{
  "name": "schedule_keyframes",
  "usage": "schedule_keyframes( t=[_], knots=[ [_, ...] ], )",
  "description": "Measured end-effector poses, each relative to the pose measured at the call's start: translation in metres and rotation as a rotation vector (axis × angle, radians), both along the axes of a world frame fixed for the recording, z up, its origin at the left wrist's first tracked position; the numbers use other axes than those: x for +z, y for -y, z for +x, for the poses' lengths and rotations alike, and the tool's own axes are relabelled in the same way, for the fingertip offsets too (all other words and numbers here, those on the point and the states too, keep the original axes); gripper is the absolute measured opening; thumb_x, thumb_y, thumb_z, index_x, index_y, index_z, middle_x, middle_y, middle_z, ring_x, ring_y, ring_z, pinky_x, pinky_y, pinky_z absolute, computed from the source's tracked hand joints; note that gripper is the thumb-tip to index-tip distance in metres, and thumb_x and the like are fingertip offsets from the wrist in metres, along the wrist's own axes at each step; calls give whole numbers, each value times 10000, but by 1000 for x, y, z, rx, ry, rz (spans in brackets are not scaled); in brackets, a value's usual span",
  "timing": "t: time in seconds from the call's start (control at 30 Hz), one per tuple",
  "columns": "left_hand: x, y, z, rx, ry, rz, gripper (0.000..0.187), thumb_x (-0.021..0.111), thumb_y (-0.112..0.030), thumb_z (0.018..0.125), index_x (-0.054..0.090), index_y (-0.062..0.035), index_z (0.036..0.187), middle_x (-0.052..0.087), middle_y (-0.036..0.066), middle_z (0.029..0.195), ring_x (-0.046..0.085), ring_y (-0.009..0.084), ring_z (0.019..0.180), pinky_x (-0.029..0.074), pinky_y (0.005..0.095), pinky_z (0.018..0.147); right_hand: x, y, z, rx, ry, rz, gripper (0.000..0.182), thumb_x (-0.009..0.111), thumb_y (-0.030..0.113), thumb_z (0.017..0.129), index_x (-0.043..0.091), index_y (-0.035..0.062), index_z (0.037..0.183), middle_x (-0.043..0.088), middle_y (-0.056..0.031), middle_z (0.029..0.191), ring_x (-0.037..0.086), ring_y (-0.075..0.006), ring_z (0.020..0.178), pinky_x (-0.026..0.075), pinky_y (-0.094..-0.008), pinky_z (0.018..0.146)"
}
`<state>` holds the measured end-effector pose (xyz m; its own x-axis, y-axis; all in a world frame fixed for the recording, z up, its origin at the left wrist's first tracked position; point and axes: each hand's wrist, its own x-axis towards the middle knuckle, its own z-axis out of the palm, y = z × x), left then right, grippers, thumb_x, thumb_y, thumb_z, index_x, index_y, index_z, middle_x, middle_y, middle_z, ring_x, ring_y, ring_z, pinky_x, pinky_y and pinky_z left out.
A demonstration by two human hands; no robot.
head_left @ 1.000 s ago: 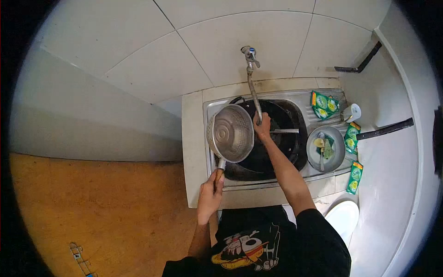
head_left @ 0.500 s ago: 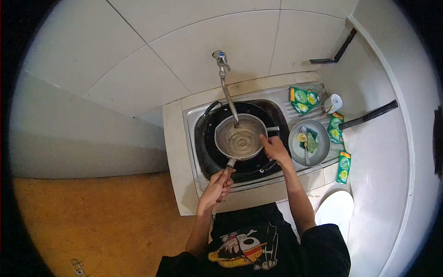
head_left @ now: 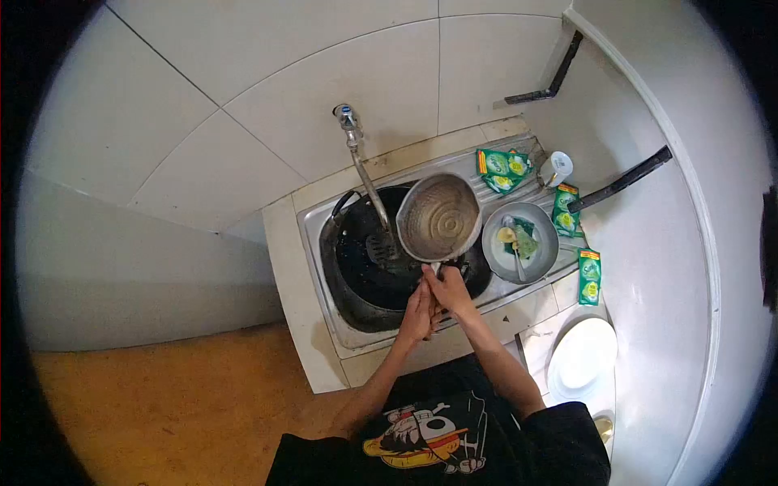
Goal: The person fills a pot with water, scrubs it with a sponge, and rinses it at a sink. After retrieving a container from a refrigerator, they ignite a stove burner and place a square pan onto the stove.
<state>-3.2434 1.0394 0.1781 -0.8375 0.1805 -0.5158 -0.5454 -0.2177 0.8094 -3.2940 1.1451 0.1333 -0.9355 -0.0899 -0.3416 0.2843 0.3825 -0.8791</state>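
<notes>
The metal saucepan (head_left: 442, 217) sits just beyond the fingertips of both hands, over the sink (head_left: 356, 340), right of the faucet (head_left: 366, 182). The right hand (head_left: 448, 287) has its fingers wrapped around the handle close to the pan; the left hand (head_left: 416, 314) lies against it, its grip hidden.

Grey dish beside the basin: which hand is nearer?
Right. The right hand, at the saucepan handle, is lower left of the grey dish; the left hand is farther that way.
</notes>
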Motion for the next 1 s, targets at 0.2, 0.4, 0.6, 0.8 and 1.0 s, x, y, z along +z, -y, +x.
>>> schedule_keyframes(
  t=[0.2,0.4,0.6,0.8,1.0],
  knots=[
    [-11,20,-23,-326,-355,-281,523,291,-476,986,525,-24,1103,527,45,735,516,108,622,468,254,556,4,-5,4,-317,-466,-217,203,553,142,900,562,-60,929,570,-102,583,557,-175,514,449,-304,518],
    [-32,74,-104,33,-230,-231,307,421,-323,989,531,-85,831,504,-9,670,469,85,564,398,242,514,47,-51,1,-213,-425,120,203,615,142,823,531,-41,844,603,-243,706,608,-422,693,458,-448,608],
    [-58,40,-168,277,-328,-107,370,494,-372,955,538,-61,759,474,-20,595,434,74,486,345,232,425,60,-61,8,-248,-432,231,214,640,141,794,546,-52,797,558,-214,595,546,-334,503,423,-397,509],
    [-89,46,-177,456,-181,-54,421,547,-431,909,441,-123,642,391,-31,521,370,80,413,277,246,373,60,-70,16,-231,-499,203,219,667,138,760,559,-51,782,552,-202,584,548,-329,502,417,-394,503],
    [-74,84,-158,422,-85,-343,372,461,-297,967,487,-89,660,417,-17,536,379,101,427,290,266,413,50,-63,11,-81,-422,183,230,641,139,780,549,-72,789,594,-209,617,606,-361,559,459,-416,532]
  ],
)
